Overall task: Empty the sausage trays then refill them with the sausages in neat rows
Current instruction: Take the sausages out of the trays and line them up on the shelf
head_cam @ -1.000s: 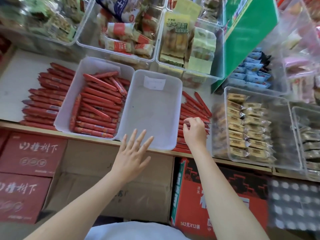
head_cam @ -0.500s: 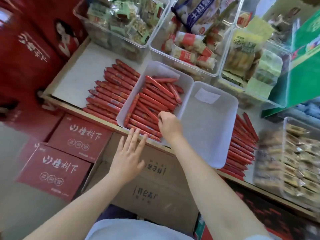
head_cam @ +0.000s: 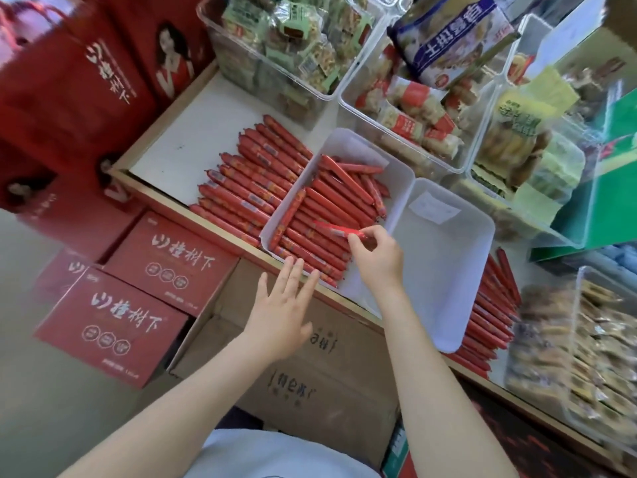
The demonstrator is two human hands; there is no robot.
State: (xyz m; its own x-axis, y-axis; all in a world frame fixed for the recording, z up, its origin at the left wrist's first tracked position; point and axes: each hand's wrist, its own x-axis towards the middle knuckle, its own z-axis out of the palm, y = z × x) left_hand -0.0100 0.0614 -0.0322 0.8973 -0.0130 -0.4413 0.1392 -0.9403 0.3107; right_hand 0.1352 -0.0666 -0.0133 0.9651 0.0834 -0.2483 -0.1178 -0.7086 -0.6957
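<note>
Right hand (head_cam: 377, 257) pinches one red plastic-cased sausage (head_cam: 332, 228) over the white rectangular plastic tray (head_cam: 396, 174); left hand (head_cam: 281, 312), fingers spread, hovers at tray edge; lay sausage parallel to neighbours.

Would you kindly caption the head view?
Right hand pinches a sausage over the filled tray; left hand hovers open.

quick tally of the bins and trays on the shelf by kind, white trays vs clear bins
White trays: 2, one part-filled with red sausages and one empty.
Clear bins of packaged snacks: 4 in view, three along the back and one at the right edge.
Total: 6
</note>
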